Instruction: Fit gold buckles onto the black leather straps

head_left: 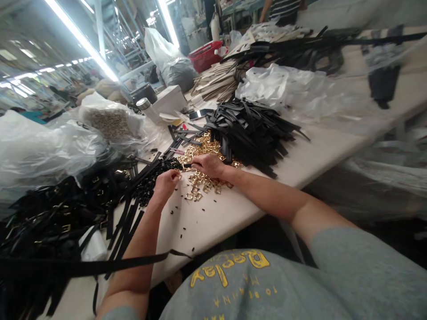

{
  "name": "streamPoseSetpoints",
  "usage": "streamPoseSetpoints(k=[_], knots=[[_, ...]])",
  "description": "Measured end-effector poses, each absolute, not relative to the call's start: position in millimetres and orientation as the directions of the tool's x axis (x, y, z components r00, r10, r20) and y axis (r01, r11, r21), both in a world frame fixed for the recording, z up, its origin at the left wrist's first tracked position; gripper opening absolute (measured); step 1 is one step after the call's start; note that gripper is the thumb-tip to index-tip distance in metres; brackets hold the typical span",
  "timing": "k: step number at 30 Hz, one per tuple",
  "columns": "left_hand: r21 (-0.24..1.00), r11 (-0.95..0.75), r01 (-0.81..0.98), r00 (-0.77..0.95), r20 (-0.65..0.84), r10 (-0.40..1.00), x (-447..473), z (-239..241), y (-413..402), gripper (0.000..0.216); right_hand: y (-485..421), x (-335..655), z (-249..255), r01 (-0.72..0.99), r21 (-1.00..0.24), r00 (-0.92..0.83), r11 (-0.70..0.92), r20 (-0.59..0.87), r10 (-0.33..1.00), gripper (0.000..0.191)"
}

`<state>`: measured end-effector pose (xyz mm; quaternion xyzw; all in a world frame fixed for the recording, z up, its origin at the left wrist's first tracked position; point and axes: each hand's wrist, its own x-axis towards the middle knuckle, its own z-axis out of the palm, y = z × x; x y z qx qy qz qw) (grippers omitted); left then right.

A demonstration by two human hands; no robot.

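My right hand (210,165) is closed over the pile of gold buckles (200,153), pinching the end of a short black strap (187,166). To its left, my left hand (167,184) is closed too, with a small gold buckle (179,176) at its fingertips. Beside the left hand lies a heap of small black loops (151,184). Behind my right hand spreads a large stack of black straps (253,133). My palms and the undersides of the fingers are hidden.
Black straps with buckles (60,218) heap up at the left edge of the table (213,222). A phone (201,114), a white box (170,104), plastic bags (287,89) and a red basket (205,55) stand farther back. A person (285,11) is at the top.
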<state>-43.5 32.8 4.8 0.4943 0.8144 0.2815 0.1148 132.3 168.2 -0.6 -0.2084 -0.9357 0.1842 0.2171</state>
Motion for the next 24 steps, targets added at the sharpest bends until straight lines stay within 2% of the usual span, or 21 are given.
streamPoseSetpoints(k=[2,3,5,8,11,17,24], knots=[[0.837,0.284,0.467,-0.568,0.037,0.822,-40.5,-0.1,30.2,0.021,168.3,132.4,-0.4,0.309,-0.432,-0.82,0.847,0.33,0.468,0.031],[0.92,0.231,0.317,-0.593,0.002,0.805,-37.2,-2.0,29.1,0.027,168.4,132.3,-0.7,0.307,-0.431,-0.819,0.849,0.335,0.466,0.03],[0.988,0.131,0.084,-0.621,-0.051,0.782,-29.2,-4.6,26.8,0.037,168.3,131.9,-2.2,0.293,-0.431,-0.813,0.854,0.357,0.46,0.029],[0.991,0.05,-0.126,-0.639,-0.12,0.76,-18.9,-6.2,24.2,0.045,167.5,130.7,-5.8,0.271,-0.425,-0.804,0.864,0.393,0.446,0.027],[0.968,0.031,-0.248,-0.618,-0.182,0.765,-14.0,-5.9,23.2,0.047,166.2,129.5,-9.7,0.244,-0.421,-0.807,0.874,0.411,0.423,0.026],[0.931,0.045,-0.363,-0.552,-0.254,0.794,-10.2,-1.7,23.8,0.045,164.4,129.2,-12.4,0.146,-0.449,-0.811,0.882,0.457,0.367,0.024],[0.897,0.055,-0.438,-0.501,-0.295,0.814,-7.0,-1.2,24.8,0.036,164.5,132.2,-5.0,0.151,-0.527,-0.805,0.836,0.425,0.414,0.022]])
